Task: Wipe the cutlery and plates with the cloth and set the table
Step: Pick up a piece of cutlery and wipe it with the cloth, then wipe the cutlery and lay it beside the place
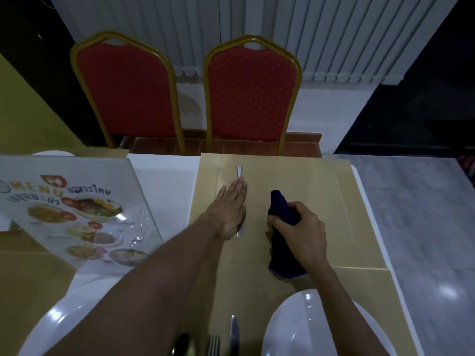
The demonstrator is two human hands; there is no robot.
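Left of the gold woven placemat [311, 181], a laminated picture menu [77, 214] lies askew on the worktop [416, 214], and nearer the person a glossy white plate [64, 304] sits partly under the left forearm. At the placemat's near edge, a dark metal spoon [181, 343], a steel fork [213, 345] and a steel table knife [234, 332] lie side by side, tips pointing away from the person, only their far ends in view. On the placemat's left part, the left hand [228, 209] lies palm down, its grip released, fingers straight and pressed flat on a slim silver piece of cutlery [239, 171]. One end shows past the fingertips and the other past the heel of the hand, and its kind cannot be told. Just right of it, over the placemat's middle, the right hand [300, 232] has its grip clenched round a dark blue cloth [284, 210], whose loose end trails onto the mat. Right of the knife, a second white plate [295, 330] overlaps the placemat's near edge, partly hidden by the right forearm.
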